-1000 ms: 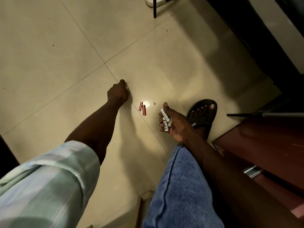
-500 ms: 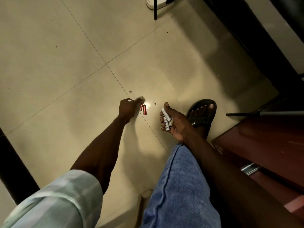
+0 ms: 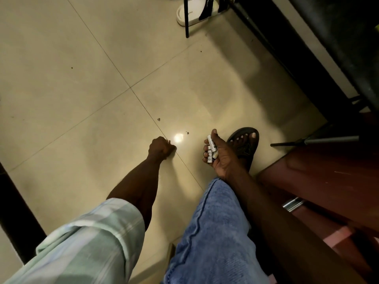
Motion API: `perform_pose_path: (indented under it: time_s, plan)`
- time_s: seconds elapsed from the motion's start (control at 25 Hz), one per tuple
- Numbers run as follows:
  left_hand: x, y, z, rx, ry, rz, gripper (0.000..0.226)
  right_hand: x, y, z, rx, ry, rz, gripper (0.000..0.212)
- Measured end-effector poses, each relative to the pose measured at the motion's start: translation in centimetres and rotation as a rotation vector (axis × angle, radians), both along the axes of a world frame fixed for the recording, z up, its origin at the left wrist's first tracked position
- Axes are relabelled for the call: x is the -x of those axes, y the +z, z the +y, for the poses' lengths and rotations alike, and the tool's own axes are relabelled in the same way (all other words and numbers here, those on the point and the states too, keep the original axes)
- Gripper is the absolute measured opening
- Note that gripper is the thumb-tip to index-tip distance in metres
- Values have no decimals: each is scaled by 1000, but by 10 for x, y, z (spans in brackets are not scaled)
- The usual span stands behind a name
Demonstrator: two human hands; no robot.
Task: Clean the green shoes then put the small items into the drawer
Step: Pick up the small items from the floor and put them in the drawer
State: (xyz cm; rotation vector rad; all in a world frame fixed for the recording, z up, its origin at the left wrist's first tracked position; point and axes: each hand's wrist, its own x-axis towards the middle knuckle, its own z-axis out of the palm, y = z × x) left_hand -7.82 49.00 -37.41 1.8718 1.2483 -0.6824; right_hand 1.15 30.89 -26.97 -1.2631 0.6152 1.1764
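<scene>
Spreading across most of the view was the pale tiled floor (image 3: 82, 58), glossy enough to carry a bright spot of reflected light (image 3: 178, 137) near its middle. Down the right side ran a dark piece of furniture (image 3: 328, 48), and below it a reddish-brown wooden cabinet (image 3: 328, 181) with a metal handle (image 3: 292, 203) catching the light. The person's leg in blue jeans (image 3: 215, 232) filled the lower centre, and a pale checked sleeve (image 3: 82, 242) covered the left upper arm at the bottom left. At the top edge sat a white slide sandal (image 3: 194, 14), crossed by a thin black rod (image 3: 186, 17). The person's foot rested on the tiles in a dark sandal (image 3: 246, 146), toes showing. And there was the right hand (image 3: 221, 158), held just beside that foot, fingers curled round a small bundle of white batteries (image 3: 211, 149), gripping them against the palm. Out to its left, well apart, the left hand (image 3: 162, 148) was down at the floor beside the bright spot, balled into a tight fist with the knuckles up; a sliver of something showed at its top edge, too small to name, and whether the fist held anything could not be told. Tiny dark specks (image 3: 158, 119) dotted the tile just beyond it.
</scene>
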Motion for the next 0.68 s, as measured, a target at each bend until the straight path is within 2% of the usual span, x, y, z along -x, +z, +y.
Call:
perform_pose_path:
  time_s: [0.16,0.28,0.44,0.56,0.68]
  plan:
    - [21,17,-10,188,583,-217,29,2,10,-10,-22,-65,-14,41]
    - [45,16,-6,191,788,-262,23,2,8,-9,-22,-58,-13,42]
    - [77,-1,-1,106,778,-89,37,1,2,-4,-14,-2,14,43]
    - [72,-8,-3,-71,566,-40,50,2,0,-4,-9,19,25,44]
    - [41,-5,0,-181,396,-81,45,0,-1,-5,-11,33,29,44]
